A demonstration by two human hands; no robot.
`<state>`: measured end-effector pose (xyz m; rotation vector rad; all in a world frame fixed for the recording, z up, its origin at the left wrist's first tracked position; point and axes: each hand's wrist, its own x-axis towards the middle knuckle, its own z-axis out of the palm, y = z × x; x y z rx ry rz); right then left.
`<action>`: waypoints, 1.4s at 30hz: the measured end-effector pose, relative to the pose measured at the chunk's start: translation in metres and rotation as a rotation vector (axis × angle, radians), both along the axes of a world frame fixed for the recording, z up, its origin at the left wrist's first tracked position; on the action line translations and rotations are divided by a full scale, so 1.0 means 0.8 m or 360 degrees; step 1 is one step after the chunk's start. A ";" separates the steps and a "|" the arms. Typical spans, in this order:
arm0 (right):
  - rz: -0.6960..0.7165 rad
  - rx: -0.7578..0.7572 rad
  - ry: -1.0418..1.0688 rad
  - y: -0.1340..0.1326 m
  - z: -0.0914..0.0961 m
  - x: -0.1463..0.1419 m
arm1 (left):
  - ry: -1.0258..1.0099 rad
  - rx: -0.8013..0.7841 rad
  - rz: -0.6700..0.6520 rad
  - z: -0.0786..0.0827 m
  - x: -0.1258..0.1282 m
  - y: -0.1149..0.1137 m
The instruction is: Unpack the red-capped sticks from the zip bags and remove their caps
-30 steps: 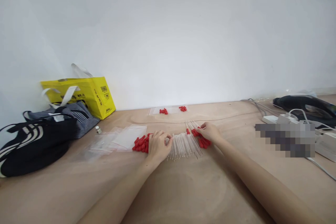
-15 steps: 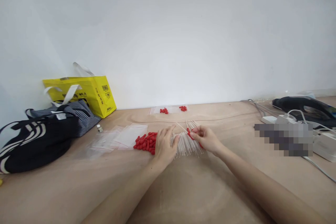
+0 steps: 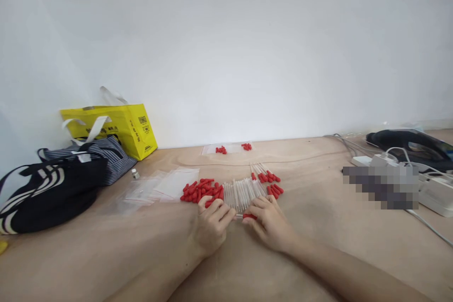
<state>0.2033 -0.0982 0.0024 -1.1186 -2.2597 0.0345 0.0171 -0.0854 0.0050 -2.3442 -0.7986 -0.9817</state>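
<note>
My left hand point(image 3: 214, 224) is closed, pinching a thin see-through tube point(image 3: 239, 216) low over the table. Closed too, my right hand point(image 3: 267, 222) grips a red rubber bulb point(image 3: 249, 216) right at that tube's end; whether the tube is inside it I cannot tell. Just beyond both hands lies a row of loose see-through tubes point(image 3: 242, 193). Red bulbs point(image 3: 198, 189) are heaped to the left, beside my left fingers. Beyond my right hand lie several tubes with red bulbs on their ends point(image 3: 269, 177), and more red bulbs point(image 3: 275, 191) show near my knuckles.
Flat plastic bags point(image 3: 177, 184) lie left of the heap. Filled bags with red bulbs point(image 3: 233, 148) lie by the wall. At the left stand a yellow bag point(image 3: 113, 127), a black bag point(image 3: 53, 193) and a small bottle point(image 3: 135, 173). Right are a power strip point(image 3: 437, 196) and a black iron point(image 3: 406, 146).
Both hands have come nearer to me, off the row of tubes. The red bulb and tube at my right hand then, over the row, now lie with the other bulb-tipped tubes, as far as I see.
</note>
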 end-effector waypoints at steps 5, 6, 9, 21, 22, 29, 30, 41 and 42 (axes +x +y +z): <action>0.0117 0.0436 -0.0046 0.002 -0.017 0.003 | -0.0106 -0.0237 -0.0040 -0.002 -0.003 -0.011; 0.0125 0.0487 -0.0032 0.002 -0.018 0.005 | -0.0129 -0.0267 -0.0047 -0.002 -0.003 -0.012; 0.0189 0.0509 0.0042 0.004 -0.017 0.009 | -0.0172 -0.0336 -0.0076 -0.004 0.000 -0.011; -0.0068 0.0247 0.0150 0.017 -0.019 0.058 | -0.0251 -0.0406 0.0088 0.000 -0.019 -0.002; -0.0162 0.0232 0.0180 0.021 -0.020 0.065 | -0.0258 -0.0438 0.0107 0.001 -0.020 0.000; -0.0762 -0.0053 0.0311 0.056 -0.013 0.073 | -0.0356 -0.1282 0.0456 0.029 0.002 0.029; -0.0805 -0.0108 0.0298 0.060 -0.011 0.072 | -0.0356 -0.1405 0.0529 0.037 0.006 0.035; -0.0918 -0.0312 0.0022 0.078 0.000 0.057 | -0.0342 -0.1746 0.0904 0.054 0.031 0.096; -0.0910 -0.0308 0.0021 0.077 -0.001 0.056 | -0.0335 -0.1754 0.0920 0.051 0.032 0.099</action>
